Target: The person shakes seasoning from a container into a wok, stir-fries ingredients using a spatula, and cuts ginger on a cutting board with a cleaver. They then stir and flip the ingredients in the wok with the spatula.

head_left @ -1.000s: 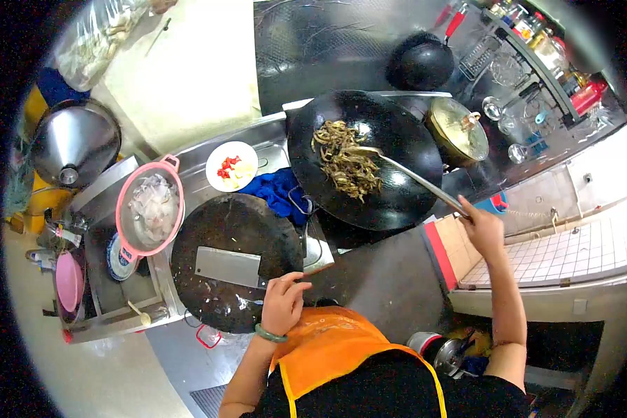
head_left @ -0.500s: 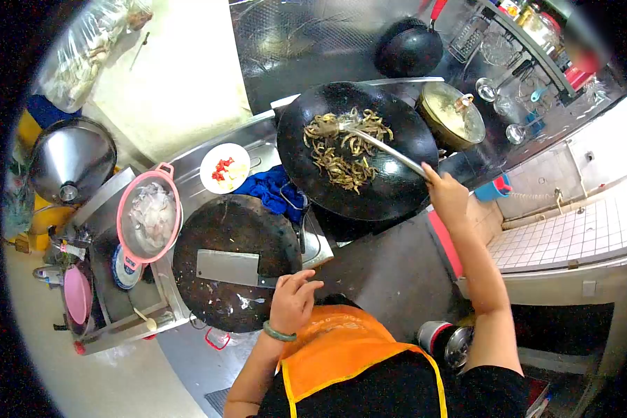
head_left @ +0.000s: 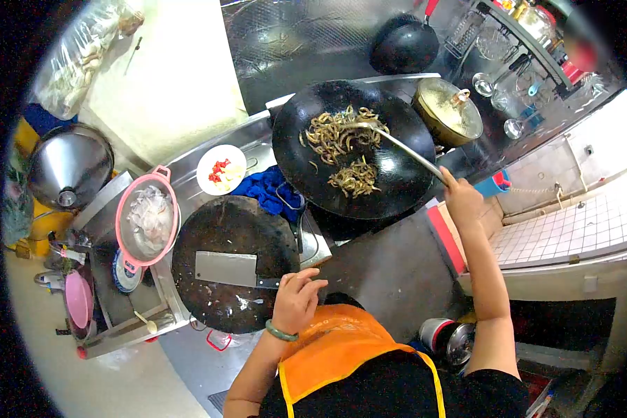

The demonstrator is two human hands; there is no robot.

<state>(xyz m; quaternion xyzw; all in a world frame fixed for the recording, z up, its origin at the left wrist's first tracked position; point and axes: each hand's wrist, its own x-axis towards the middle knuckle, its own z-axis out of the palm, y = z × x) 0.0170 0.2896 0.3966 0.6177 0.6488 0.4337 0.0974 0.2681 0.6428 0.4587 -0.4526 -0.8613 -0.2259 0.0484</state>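
Behind the counter's patterned metal wall [head_left: 292, 42], your wok [head_left: 397, 171] of brown strips [head_left: 334, 136] sits upper centre; your right hand [head_left: 461, 198] grips the spatula [head_left: 414, 153]. Your left hand [head_left: 298, 301], fingers loosely curled, is beside the cleaver [head_left: 226, 268].

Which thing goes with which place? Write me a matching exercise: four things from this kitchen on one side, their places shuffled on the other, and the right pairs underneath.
Things
1. Brown cooked food strips
2. Rectangular steel cleaver
3. Long metal-handled cooking utensil
4. Round white plate of red and pale pieces

Places
A. Held in the person's right hand
B. Beside the bunched blue cloth
C. In two heaps in the large black wok
D. Flat on the dark round chopping board

Right pairs: 1-C, 2-D, 3-A, 4-B
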